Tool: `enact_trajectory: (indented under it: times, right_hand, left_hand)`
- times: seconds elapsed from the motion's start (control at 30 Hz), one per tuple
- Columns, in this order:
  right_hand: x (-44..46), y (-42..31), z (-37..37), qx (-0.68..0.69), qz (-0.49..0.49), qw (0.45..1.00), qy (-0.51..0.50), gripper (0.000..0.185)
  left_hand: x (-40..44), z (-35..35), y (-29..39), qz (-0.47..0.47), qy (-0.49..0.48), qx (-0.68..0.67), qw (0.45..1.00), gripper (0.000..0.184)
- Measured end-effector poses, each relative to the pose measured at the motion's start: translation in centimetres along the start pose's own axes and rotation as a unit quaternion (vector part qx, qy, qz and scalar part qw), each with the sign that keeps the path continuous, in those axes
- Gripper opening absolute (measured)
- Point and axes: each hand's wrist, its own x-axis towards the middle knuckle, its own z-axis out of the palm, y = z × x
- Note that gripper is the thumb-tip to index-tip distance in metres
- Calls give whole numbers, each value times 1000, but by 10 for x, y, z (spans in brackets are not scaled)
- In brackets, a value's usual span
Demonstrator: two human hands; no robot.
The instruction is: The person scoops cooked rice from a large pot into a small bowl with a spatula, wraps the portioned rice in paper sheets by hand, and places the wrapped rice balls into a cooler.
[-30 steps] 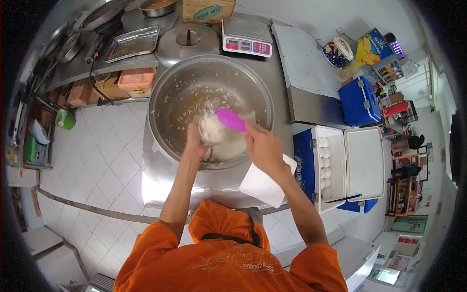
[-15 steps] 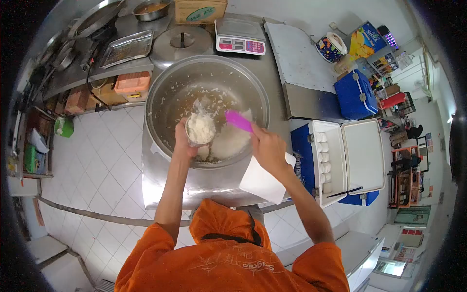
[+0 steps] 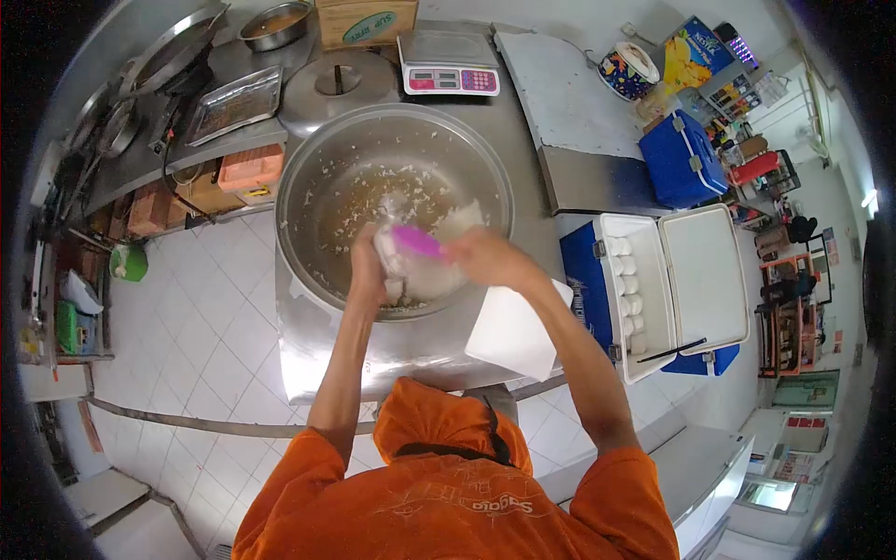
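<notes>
A wide metal pot [image 3: 322,163] stands on the steel table, with grains of rice stuck to its wall and a mound of white rice [image 3: 429,278] at the bottom near side. My left hand [image 3: 367,268] is closed around a small cup [image 3: 385,250] of rice, held tilted over the pot. My right hand [image 3: 490,258] grips the handle of a purple-pink rice paddle [image 3: 417,241]. The paddle's blade lies across the mouth of the cup; motion blur hides whether it touches the rice. Fingers of the right hand are partly blurred.
A white flat sheet or lid [image 3: 518,331] lies at the table's near right edge. Right of it stands an open cooler [image 3: 644,224] with stacked white items. Behind the pot are a round lid [image 3: 317,89], a digital scale [image 3: 453,82] and a cardboard box [image 3: 364,21].
The paddle has moved left from beside the cup to across its mouth. My left hand has turned the cup, tilting it toward the paddle. The view has shifted slightly.
</notes>
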Motion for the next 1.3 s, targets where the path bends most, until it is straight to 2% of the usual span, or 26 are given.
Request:
enact_trajectory:
  times: [0.03,0.13,0.17,0.23,0.3,0.37,0.4,0.47,0.53,0.6,0.67,0.7,0.8,0.87,0.93,0.97,1.0,1.03,1.13,1.17,1.23,1.3]
  right_hand:
    - [-5,-26,-18,36,81,995,37,34]
    - [7,-39,-3,-108,0,994,18,34]
    - [15,-29,22,-119,-6,991,55,33]
    - [26,5,81,-142,-15,982,120,31]
    - [25,17,66,-173,-85,980,45,32]
    - [8,20,41,5,-16,1000,-14,34]
    - [-10,3,9,191,83,977,-33,35]
    - [-17,-12,-4,349,192,917,6,38]
    - [-34,-19,21,314,221,915,123,41]
    - [-24,-7,59,226,119,947,195,42]
    - [-16,-2,81,126,-5,951,282,44]
    - [-17,-4,74,101,-20,964,243,41]
    - [-27,-20,36,257,136,956,43,37]
    - [-33,-7,4,415,179,892,7,33]
    - [-31,7,9,367,114,922,59,30]
    - [-21,23,35,233,25,963,133,30]
    - [-17,26,57,95,-62,972,204,29]
    - [-20,12,66,-79,-69,973,203,26]
    - [-55,6,29,-68,-88,991,69,27]
    - [-76,-3,6,19,-12,1000,19,31]
    - [-117,9,-20,46,36,997,45,35]
    - [-163,17,-31,170,112,966,161,35]
  left_hand:
    - [2,2,4,27,31,34,999,32]
    - [13,4,-10,140,72,102,982,29]
    - [20,3,-21,183,77,118,973,28]
    - [0,23,-13,137,81,65,985,31]
    - [-3,30,-6,98,53,1,994,34]
    - [-6,17,-5,55,4,-70,996,37]
    - [-10,16,-4,72,8,-107,992,39]
    - [-15,25,4,117,16,-187,975,43]
    - [-16,34,-2,176,59,-204,961,37]
    - [-8,39,-18,234,106,-161,953,33]
    - [-9,43,-22,282,96,-84,951,29]
    - [-11,44,-23,304,89,-42,948,27]
    - [-4,36,-22,242,53,-60,967,28]
    - [-9,30,-15,184,3,-109,977,31]
    - [-13,33,-16,135,-5,-125,983,35]
    - [-13,41,-20,115,7,-114,987,38]
    - [-16,46,-23,93,21,-102,990,40]
    - [-19,46,-24,94,7,-107,990,41]
    - [-32,48,-31,88,-40,-123,988,45]
    - [-27,40,-37,71,-68,-142,985,45]
    - [-45,60,-36,58,-47,-142,987,45]
    - [-69,77,-41,43,-10,-103,994,46]
